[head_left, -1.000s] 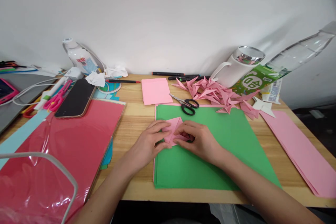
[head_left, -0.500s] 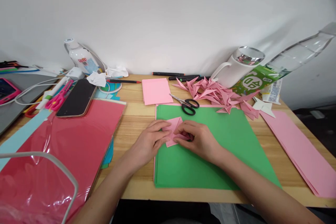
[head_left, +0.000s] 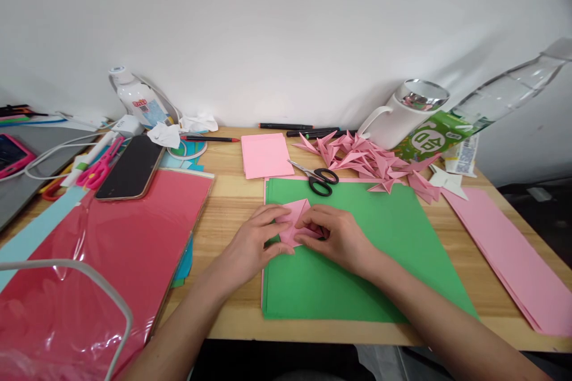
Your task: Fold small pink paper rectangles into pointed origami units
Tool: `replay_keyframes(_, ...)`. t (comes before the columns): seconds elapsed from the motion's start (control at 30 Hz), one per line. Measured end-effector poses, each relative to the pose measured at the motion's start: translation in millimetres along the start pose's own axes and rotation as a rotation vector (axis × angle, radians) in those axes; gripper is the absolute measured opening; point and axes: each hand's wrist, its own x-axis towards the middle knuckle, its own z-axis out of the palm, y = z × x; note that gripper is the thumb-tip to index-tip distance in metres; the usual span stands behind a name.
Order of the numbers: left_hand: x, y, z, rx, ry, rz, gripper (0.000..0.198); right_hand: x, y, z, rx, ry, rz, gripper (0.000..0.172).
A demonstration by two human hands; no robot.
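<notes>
A small folded pink paper (head_left: 295, 214) lies on the green sheets (head_left: 357, 292), near their upper left part. My left hand (head_left: 263, 235) rests at the paper's left side, fingertips on its surface, thumb apart from the fingers at the lower edge. With thumb and fingers pinched, my right hand (head_left: 328, 229) grips a folded flap on the paper's right side. Black-handled scissors (head_left: 322, 181) lie just above, at the top edge of the green sheets. A stack of pink squares (head_left: 266, 156) is behind to the left, and folded pink pieces (head_left: 357, 155) are heaped behind to the right.
At left are a red pack in clear film (head_left: 116, 250), a phone (head_left: 130, 168), pink scissors (head_left: 100, 166) and a white bottle (head_left: 140, 101). At right are a white mug (head_left: 397, 119), a green packet (head_left: 435, 136), a clear bottle (head_left: 509, 92) and long pink sheets (head_left: 509, 256).
My left thumb has moved down and right to the paper's lower edge, away from the left fingers. My right hand has hardly moved.
</notes>
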Motion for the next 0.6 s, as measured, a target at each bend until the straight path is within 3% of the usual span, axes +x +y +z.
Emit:
replay_keyframes(0.1, -0.6, 1.0, 1.6, 0.023, 0.006, 0.024, 0.016, -0.1, 0.7, 0.7, -0.003, -0.001, -0.007, 0.002)
replay_keyframes(0.37, -0.3, 2.3, 2.0, 0.089, -0.010, 0.041, 0.035, -1.2, 5.1, 1.8, 0.002, 0.020, -0.015, 0.007)
replay_keyframes(0.6, 1.7, 7.9, -2.8, 0.088, -0.063, 0.025, 0.016, -1.9, 10.0, 3.0, -0.004, 0.053, -0.020, 0.011)
